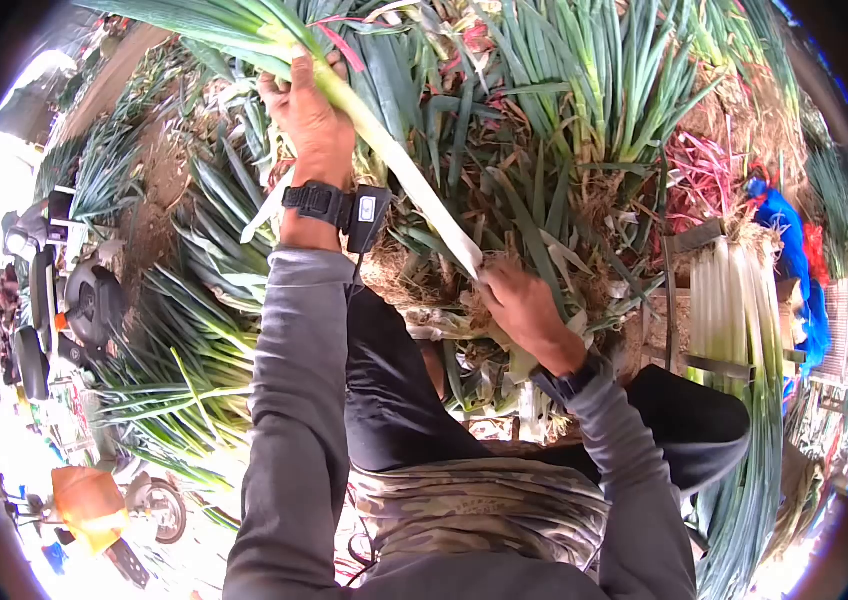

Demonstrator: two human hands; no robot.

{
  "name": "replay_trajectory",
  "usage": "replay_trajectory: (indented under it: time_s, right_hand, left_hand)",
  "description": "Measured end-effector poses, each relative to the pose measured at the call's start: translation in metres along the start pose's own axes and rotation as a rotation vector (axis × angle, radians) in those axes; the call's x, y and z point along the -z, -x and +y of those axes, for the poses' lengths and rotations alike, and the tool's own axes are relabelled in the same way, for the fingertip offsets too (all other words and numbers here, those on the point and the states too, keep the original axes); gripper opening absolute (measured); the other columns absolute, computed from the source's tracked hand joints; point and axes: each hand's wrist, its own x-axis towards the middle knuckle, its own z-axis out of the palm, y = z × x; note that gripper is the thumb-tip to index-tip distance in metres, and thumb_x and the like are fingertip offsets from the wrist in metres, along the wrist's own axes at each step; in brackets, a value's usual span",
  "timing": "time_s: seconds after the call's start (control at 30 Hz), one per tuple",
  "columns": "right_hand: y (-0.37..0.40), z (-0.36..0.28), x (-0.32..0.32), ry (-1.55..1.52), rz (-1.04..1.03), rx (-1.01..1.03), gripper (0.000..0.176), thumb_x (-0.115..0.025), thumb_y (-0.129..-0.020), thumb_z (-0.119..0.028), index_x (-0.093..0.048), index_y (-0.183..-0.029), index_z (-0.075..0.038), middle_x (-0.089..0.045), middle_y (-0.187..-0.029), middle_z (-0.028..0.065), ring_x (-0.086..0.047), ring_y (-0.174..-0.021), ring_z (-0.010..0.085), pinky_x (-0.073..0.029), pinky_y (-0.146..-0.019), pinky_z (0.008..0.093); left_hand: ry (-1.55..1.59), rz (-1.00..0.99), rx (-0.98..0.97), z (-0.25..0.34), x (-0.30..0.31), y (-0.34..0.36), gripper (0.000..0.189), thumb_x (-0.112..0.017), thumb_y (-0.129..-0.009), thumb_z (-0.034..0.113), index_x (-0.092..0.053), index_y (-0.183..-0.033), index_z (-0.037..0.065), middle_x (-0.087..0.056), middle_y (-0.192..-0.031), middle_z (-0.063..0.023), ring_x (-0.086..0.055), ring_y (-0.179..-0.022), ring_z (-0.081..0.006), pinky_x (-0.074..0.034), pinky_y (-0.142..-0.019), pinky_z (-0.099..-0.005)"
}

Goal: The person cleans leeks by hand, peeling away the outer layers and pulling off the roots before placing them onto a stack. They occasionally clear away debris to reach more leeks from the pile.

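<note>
A long leek (406,172) slants across the space in front of me, its green leaves at the upper left and its white end at the lower right. My left hand (312,115) is wrapped round the stalk where white turns to green. At the white root end, the fingers of my right hand (524,305) are closed on the leek; the exact fingertip contact is partly hidden. Below and around the stalk lie loose leaves and dry trimmings (534,205). A bundle of upright leeks (609,90) with roots stands beyond my right hand.
At my right, a metal frame (696,238) holds a bundle of white-stemmed leeks (734,300). Pink ties (702,172) and blue material (792,270) are nearby. More leeks (194,370) lie at my left, with a scooter (89,300) beyond.
</note>
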Motion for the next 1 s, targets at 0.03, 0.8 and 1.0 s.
replay_trajectory:
  time_s: [0.03,0.8,1.0]
  right_hand:
    - [0.021,0.006,0.001,-0.064,-0.041,-0.011,0.025,-0.068,-0.091,-0.022,-0.063,-0.111,-0.008,-0.066,-0.099,0.0119,-0.068,-0.076,0.0336,-0.055,-0.07,0.0443]
    - [-0.027,0.008,0.006,0.04,0.018,-0.236,0.017,-0.064,-0.091,-0.017,-0.06,-0.101,-0.004,-0.067,-0.086,0.0199,-0.067,-0.074,0.0412,-0.054,-0.066,0.0506]
    - [-0.033,0.011,0.01,-0.156,0.057,-0.325,0.015,-0.062,-0.091,-0.017,-0.065,-0.093,-0.003,-0.07,-0.083,0.0193,-0.068,-0.076,0.0407,-0.054,-0.068,0.0488]
  left_hand:
    - [0.021,-0.021,-0.005,0.0,0.001,-0.001,0.048,-0.077,-0.09,0.01,-0.043,-0.124,0.014,-0.067,-0.1,-0.0078,-0.07,-0.073,-0.0257,-0.06,-0.065,-0.0361]
    - [-0.058,0.117,0.099,-0.007,-0.005,0.005,0.045,-0.069,-0.095,0.011,-0.037,-0.128,0.014,-0.061,-0.105,-0.0131,-0.065,-0.078,-0.0279,-0.058,-0.068,-0.0408]
    - [0.009,0.118,0.22,-0.001,0.002,0.0,0.03,-0.063,-0.099,0.015,-0.046,-0.123,0.008,-0.06,-0.098,-0.0145,-0.062,-0.078,-0.0265,-0.057,-0.065,-0.0379]
